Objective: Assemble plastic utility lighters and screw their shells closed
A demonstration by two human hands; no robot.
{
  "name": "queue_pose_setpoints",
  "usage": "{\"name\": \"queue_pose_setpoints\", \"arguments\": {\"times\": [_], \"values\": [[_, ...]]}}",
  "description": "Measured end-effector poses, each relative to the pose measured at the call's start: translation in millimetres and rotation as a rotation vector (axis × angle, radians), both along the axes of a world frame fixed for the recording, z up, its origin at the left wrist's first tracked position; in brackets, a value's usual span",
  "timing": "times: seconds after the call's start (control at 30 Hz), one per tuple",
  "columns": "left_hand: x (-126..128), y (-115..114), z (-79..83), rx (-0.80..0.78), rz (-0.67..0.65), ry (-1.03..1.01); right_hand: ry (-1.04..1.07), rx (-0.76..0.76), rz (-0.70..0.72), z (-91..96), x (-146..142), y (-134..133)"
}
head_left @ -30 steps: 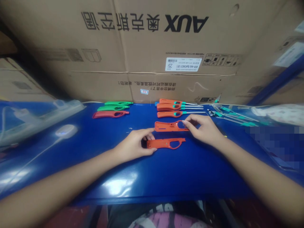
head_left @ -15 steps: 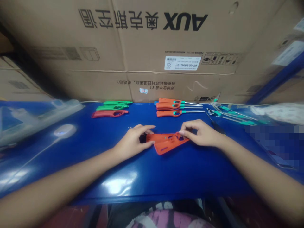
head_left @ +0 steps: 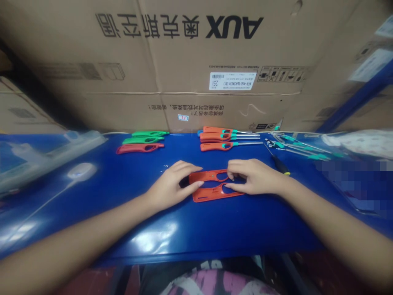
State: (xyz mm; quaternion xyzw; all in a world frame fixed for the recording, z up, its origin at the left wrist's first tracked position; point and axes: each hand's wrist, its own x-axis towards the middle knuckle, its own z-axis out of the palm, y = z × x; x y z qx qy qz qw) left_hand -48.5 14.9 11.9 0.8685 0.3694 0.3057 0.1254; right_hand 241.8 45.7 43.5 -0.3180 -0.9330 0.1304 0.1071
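Observation:
Two orange lighter shell halves lie side by side on the blue table, inner faces up. My left hand (head_left: 173, 185) has thumb and fingers about the left end of the far shell half (head_left: 208, 176). Its thumb tip reaches toward the near shell half (head_left: 211, 194). At the right ends, my right hand (head_left: 250, 176) is curled, with fingertips at the far half and the thumb at the handle opening of the near half. Its palm side hides both right ends. A screwdriver (head_left: 279, 164) lies behind my right hand, and tiny screws (head_left: 165, 166) lie beyond my left.
Assembled orange lighters (head_left: 216, 146) lie behind the hands, with green shells (head_left: 143, 140) and a red shell (head_left: 139, 148) to their left. Metal lighter rods with teal parts (head_left: 294, 147) are at right. A round white device (head_left: 81, 171) sits left. A large carton (head_left: 172, 61) stands behind.
The near shell half has swung from a slanted position overlapping the far one to lie parallel in front of it. My right hand has lowered its thumb and shifted slightly left.

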Motion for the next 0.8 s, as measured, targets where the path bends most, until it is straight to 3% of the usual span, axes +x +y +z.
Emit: {"name": "queue_pose_setpoints", "arguments": {"times": [0.2, 0.5, 0.63, 0.8], "values": [[3, -7, 13.9, -0.031, -0.082, 0.227, 0.066, -0.061, 0.062, -5.9, -4, -1], [15, 16, 16.4, 0.006, -0.063, 0.318, 0.055, -0.004, 0.011, -8.4, 3, 7], [20, 21, 10.5, 0.068, -0.067, 0.312, 0.032, 0.023, -0.022, -8.7, 6, 11], [20, 22, -6.4, 0.126, -0.095, 0.128, 0.053, 0.027, -0.023, -11.5, 6, 12]]}}
